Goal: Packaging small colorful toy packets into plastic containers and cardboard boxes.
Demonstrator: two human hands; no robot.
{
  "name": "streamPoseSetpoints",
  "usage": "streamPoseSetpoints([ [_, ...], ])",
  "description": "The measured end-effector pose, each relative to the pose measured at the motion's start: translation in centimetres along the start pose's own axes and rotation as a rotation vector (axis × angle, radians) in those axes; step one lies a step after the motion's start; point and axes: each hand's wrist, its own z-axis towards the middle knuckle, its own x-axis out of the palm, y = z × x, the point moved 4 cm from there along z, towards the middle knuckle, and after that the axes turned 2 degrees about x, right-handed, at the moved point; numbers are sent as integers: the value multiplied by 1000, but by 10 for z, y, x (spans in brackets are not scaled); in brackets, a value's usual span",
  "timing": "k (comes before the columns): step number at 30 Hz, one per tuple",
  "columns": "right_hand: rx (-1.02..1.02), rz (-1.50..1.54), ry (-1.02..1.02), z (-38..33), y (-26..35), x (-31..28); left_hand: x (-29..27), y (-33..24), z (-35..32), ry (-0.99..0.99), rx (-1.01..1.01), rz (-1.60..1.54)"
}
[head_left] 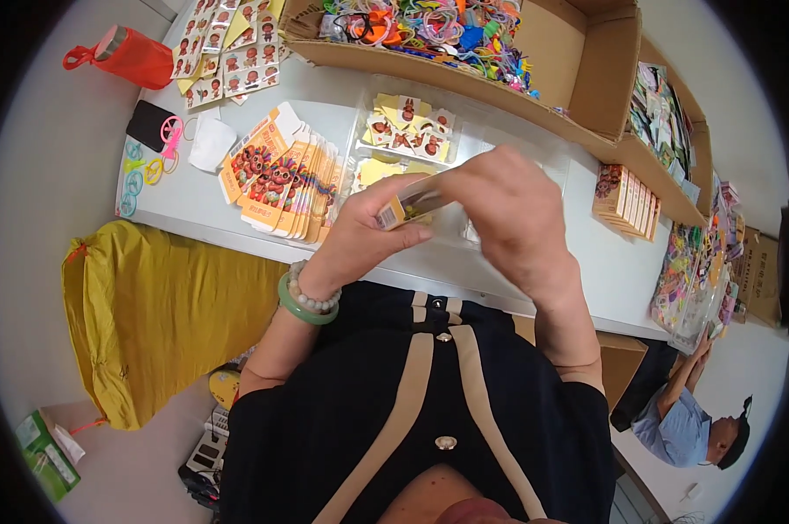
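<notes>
A small orange-edged carton (405, 206) is tilted over the front of the white table, with my left hand (368, 225) closed around it. My right hand (512, 214) is at the carton's far right end, its fingers curled and slightly blurred. Whatever those fingers grip is hidden. Left of my hands, a fanned stack of flat orange printed cartons (281, 188) lies on the table. Just beyond my hands stands a clear plastic tray (360, 131) with printed sticker cards (408, 127) in its compartments.
A cardboard box (578, 65) of colourful trinkets borders the far side, and another box (661, 162) holds packets. Assembled orange cartons (626, 201) stand right. Sticker sheets (250, 61), a red bottle (133, 57) and a phone (153, 127) lie left. Another person (687, 428) sits at right.
</notes>
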Motion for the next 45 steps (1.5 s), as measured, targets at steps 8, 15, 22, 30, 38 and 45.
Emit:
streamPoseSetpoints([
  [8, 61, 19, -52, -14, 2, -3, 6, 9, -4, 47, -107, -293],
  [15, 830, 1054, 84, -57, -21, 16, 31, 11, -10, 123, -86, -373],
  [22, 1055, 1298, 94, -106, -26, 27, 51, 14, -15, 258, 70, 86],
  [30, 1191, 1131, 157, -130, -9, 28, 75, 34, -39, 337, -267, -285],
  [38, 1250, 1222, 265, -145, -3, 40, 59, 27, -49, 407, -398, -384],
  [45, 1143, 1098, 387, -144, -9, 47, 48, 32, -45, 168, -646, -564],
])
